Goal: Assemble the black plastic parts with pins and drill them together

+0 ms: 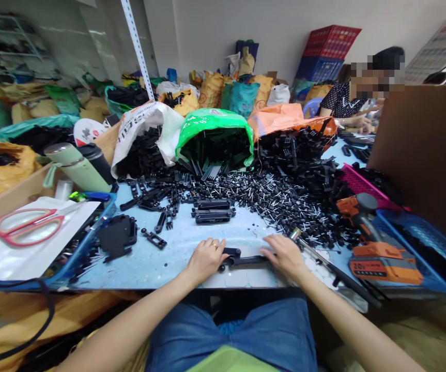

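Note:
Low over the table's front edge, a long black plastic arm piece [248, 260] lies between my two hands. My left hand [206, 260] is closed on its left end, where a shorter black link shows at the fingertips. At the other end is my right hand [288, 257], its thumb against the piece and its fingers partly stretched; its grip is partly hidden. Just beyond my hands sits a small stack of assembled black arms [214, 212]. Loose black links [154, 238] lie to the left of it.
A heap of screws and small black parts [285, 201] spreads behind my right hand. An orange power drill [385, 263] and a metal-tipped rod [323, 263] lie at right. Sacks, including a green one [215, 121], line the back. Scissors [29, 225] lie left; a co-worker [347, 103] sits back right.

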`<state>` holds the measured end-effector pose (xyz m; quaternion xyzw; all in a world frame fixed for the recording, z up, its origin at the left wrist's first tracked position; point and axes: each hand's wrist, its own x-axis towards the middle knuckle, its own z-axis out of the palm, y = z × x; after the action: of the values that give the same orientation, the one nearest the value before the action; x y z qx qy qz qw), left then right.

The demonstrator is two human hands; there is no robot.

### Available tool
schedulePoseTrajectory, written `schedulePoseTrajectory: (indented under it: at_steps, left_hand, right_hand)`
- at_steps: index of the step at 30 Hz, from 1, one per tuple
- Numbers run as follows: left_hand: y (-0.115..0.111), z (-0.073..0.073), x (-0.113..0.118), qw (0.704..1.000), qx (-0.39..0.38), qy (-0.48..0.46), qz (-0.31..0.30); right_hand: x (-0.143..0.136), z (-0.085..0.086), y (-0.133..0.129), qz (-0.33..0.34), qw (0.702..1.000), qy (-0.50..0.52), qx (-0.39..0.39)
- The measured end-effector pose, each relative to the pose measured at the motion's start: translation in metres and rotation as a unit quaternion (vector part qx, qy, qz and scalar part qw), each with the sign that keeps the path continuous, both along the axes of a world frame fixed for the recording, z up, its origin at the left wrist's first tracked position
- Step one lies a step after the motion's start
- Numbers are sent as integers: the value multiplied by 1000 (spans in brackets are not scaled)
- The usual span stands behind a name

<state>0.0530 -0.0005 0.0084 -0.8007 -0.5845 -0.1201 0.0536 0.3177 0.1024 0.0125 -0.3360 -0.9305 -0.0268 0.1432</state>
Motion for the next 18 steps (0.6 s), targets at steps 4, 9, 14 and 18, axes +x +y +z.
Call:
schedulePoseTrajectory:
  at_steps: [4,9,14,18]
  left_hand:
    - [-6,-3,-7,999,12,-15,-37]
    - [-8,-7,-3,998,8,-9,-58]
    - [1,-15,9,1000,6,4,28]
    - [8,-17,13,998,10,15,66]
  right_hand:
    - [69,-13,13,-175,984,3,43]
    - [140,-31,14,-291,950,-101,44]
    - [135,-33,10,-335,933,-125,-42]
    - [110,-12,0,-363,924,-59,-102]
